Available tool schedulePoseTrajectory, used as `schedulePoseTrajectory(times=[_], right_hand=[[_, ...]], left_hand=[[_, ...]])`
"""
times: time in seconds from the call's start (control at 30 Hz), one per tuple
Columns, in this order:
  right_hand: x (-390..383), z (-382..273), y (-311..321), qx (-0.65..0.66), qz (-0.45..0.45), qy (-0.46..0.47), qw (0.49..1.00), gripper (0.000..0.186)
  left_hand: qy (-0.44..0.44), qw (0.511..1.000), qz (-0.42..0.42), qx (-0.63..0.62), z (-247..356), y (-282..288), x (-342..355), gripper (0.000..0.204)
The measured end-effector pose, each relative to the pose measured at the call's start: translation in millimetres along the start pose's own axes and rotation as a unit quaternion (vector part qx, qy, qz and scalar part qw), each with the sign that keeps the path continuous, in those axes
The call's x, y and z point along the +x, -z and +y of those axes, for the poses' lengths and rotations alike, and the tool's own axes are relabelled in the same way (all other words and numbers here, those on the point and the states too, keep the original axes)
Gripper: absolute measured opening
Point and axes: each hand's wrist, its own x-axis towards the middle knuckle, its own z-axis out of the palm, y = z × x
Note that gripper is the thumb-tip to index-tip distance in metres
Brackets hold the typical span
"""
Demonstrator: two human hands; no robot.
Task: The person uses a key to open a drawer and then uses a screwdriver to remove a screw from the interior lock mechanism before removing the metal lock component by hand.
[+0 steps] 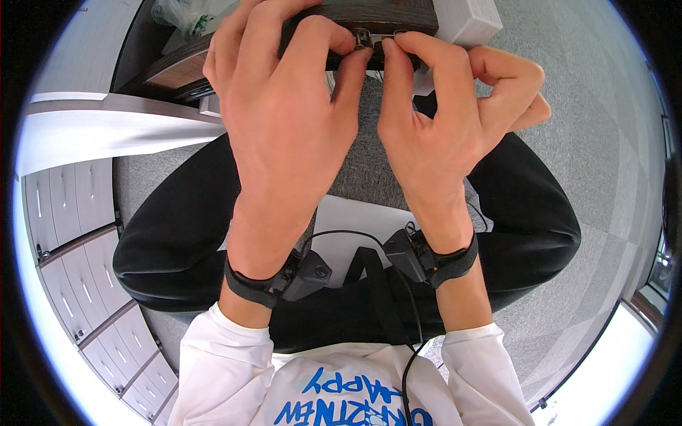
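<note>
At the top middle, my left hand [273,106] is closed, with thumb and forefinger pinching a small shiny metal fitting [363,37] at the edge of a dark wooden panel [376,13]. My right hand [440,113] is closed beside it, its thumb and forefinger pressed together at the right end of the same metal piece. Fingertips cover much of the fitting, so its exact kind does not show. The two thumbs are close but apart. Both wrists wear black straps with dark modules.
A white block-like piece [469,21] adjoins the panel's right side. At upper left stands an open compartment with a clear plastic bag [186,18]. Grey cabinets [85,248] line the left. Black cables [408,284] hang between my forearms, over my crossed legs. Grey carpet [554,106] lies around.
</note>
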Motion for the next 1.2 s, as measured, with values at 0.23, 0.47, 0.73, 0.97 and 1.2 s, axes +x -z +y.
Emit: schedulePoseTrajectory(times=[0.23, 0.47, 0.73, 0.97, 1.2], right_hand=[[-2.5, 1.3, 0.3, 0.004, -0.002, -0.004, 1.0, 0.015], [-1.4, 1.1, 0.6, 0.004, -0.001, -0.004, 1.0, 0.015], [0.2, -0.2, -0.6, 0.004, 0.009, 0.0, 1.0, 0.016], [-0.1, -2.1, 0.1, 0.006, 0.002, -0.007, 1.0, 0.015], [-1.5, -1.5, 0.2, 0.004, 0.0, -0.008, 1.0, 0.014]], left_hand=[[-0.003, 1.0, -0.011, 0.0, 0.6, 1.0, -0.7, 0.011], [-0.004, 1.0, 0.004, -0.017, -0.5, 0.5, -0.7, 0.01], [-0.014, 0.999, 0.027, 0.019, -2.1, -6.1, -3.2, 0.017], [-0.003, 0.997, 0.054, -0.064, -0.6, -5.4, -5.3, 0.015], [0.023, 1.0, -0.004, 0.003, 5.1, -1.9, -1.7, 0.011]])
